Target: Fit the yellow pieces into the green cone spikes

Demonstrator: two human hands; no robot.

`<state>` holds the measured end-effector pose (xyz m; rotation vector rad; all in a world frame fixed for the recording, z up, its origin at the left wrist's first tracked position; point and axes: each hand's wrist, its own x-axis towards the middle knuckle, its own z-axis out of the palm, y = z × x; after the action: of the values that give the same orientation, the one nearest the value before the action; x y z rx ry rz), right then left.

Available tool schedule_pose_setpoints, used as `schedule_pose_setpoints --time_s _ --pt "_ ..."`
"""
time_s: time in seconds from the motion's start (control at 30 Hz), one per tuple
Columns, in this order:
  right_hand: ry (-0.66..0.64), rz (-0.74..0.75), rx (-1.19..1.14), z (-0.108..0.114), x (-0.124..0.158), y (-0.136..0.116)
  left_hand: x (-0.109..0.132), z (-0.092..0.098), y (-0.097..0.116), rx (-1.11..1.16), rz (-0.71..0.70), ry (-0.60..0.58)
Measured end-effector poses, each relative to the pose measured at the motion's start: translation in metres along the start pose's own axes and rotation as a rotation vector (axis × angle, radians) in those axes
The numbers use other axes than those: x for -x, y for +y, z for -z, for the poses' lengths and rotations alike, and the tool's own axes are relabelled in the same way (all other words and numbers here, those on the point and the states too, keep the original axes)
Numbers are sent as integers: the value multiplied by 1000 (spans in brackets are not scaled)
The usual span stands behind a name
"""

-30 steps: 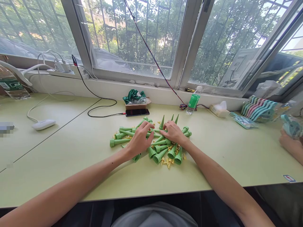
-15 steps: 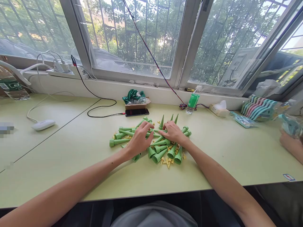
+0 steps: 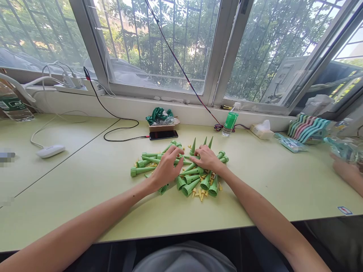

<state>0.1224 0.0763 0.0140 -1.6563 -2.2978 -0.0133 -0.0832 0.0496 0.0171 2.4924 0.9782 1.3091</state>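
Green plant watering spikes, hollow cones with wide ribbed caps, lie heaped on the table in front of me. Small yellow valve pieces are scattered among them. My left hand is over the left part of the heap, fingers bent and thumb apart, with nothing visible between them. My right hand reaches into the far side, its fingers closed around a green spike mostly hidden by the hand. Just beyond its fingertips, an upright spike stands with its point up, and two more points rise behind the hand.
Behind the heap lie a phone on a cable and a small box with green plastic. A water bottle, tissue pack and hangers are farther right. Another person's hand is at the right edge.
The view has shifted very slightly. Both my hands stay in the same places over the heap; the other person's hand at the right has moved a little.
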Motion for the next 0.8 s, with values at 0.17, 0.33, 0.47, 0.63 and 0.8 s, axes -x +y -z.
schedule_pose_setpoints --time_s 0.17,0.33,0.47,0.63,0.8 --pt "2 2 -42 1 0 0 0 -1 0 3 3 -12" --pt "13 -10 -51 0 1 -1 0 -1 0 4 5 -9" --pt "-16 -3 -20 0 0 -1 0 0 0 4 5 -3" --pt "-24 -3 -13 1 0 -2 0 0 1 4 3 -4" --pt "-3 -5 -26 0 0 -1 0 -1 1 2 -1 2"
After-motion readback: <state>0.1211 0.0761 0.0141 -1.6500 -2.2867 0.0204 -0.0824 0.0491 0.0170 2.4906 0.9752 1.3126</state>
